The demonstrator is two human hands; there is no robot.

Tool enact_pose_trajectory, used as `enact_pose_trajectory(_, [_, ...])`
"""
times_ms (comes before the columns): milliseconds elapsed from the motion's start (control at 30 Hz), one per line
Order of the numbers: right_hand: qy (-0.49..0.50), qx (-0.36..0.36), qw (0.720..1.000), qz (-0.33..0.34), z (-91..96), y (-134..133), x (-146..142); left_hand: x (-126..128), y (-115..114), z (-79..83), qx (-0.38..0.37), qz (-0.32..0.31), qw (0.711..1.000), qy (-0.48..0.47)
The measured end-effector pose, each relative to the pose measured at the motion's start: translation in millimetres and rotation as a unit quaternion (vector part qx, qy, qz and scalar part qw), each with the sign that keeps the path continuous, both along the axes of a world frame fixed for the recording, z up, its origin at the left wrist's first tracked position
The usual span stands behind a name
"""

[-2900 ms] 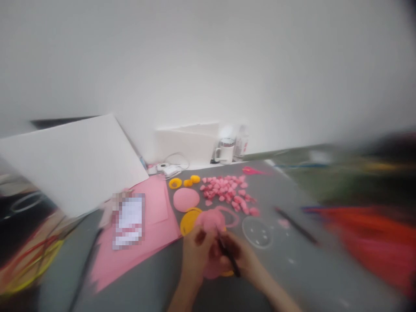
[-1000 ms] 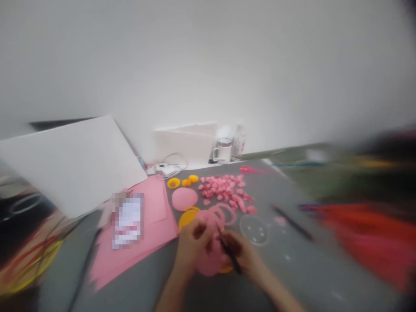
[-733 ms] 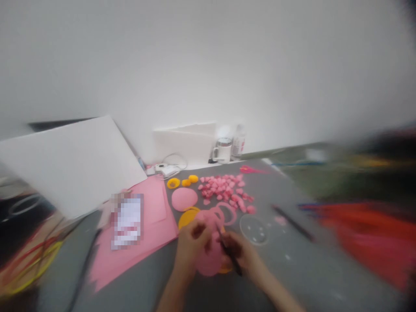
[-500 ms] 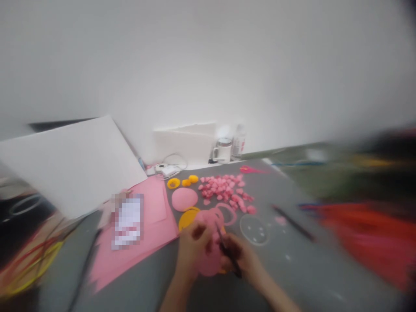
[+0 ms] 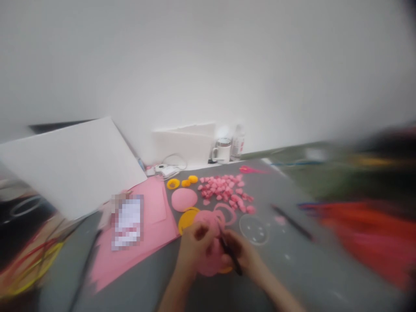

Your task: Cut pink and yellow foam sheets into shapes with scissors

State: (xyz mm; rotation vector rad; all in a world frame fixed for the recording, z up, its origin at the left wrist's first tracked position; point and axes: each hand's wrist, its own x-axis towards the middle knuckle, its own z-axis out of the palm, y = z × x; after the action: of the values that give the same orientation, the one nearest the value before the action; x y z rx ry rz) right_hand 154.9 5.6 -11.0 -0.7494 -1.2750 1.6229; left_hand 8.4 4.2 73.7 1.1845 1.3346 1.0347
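In the middle foreground, my left hand (image 5: 195,238) is closed, its fingers pinching the edge of a round pink sheet piece (image 5: 205,218). Facing it, my right hand (image 5: 242,251) grips a slim dark tool that looks like black scissors (image 5: 231,255), pointed at the pink piece; blur hides the blades' exact position. A thin pink ring-shaped strip (image 5: 230,213) curls just beyond my fingers. Below my hands lies another pink disc (image 5: 209,264). A yellow disc (image 5: 186,221) shows behind my left hand, and a larger pink circle (image 5: 184,199) lies farther back.
Small pink pieces (image 5: 224,187) lie heaped behind my hands, near yellow bits (image 5: 190,180). A clear round disc (image 5: 254,229) and a dark pen-like stick (image 5: 294,223) are on the right. Pink sheets (image 5: 152,232) cover the left; a mug (image 5: 223,149) stands at the back.
The tool's tip and my right hand have shifted slightly against the pink piece, which has tilted a little in my left hand. Everything else stays put.
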Motion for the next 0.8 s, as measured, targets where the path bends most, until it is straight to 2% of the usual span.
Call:
enact_pose_trajectory(233, [0.017, 0.024, 1.0, 0.009, -2.5, 3.8, 1.0, 1.0, 5.3, -3.7, 0.019, -0.012, 1.0, 0.003])
enact_pose_trajectory(500, [-0.027, 0.012, 1.0, 0.003, -14.7, 8.1, 7.1, -6.9, 6.4, 10.4, -0.001, -0.037, 0.999, -0.008])
enact_pose_trajectory(667, [-0.025, 0.013, 1.0, -0.009, -12.8, 7.5, 4.2, -4.1, 9.0, 12.5, -0.005, -0.019, 0.998, -0.064])
enact_pose_trajectory(800, [-0.017, 0.007, 1.0, -0.014, -15.4, 5.4, 2.0, -1.2, 6.5, 9.7, 0.003, 0.016, 0.998, -0.059])
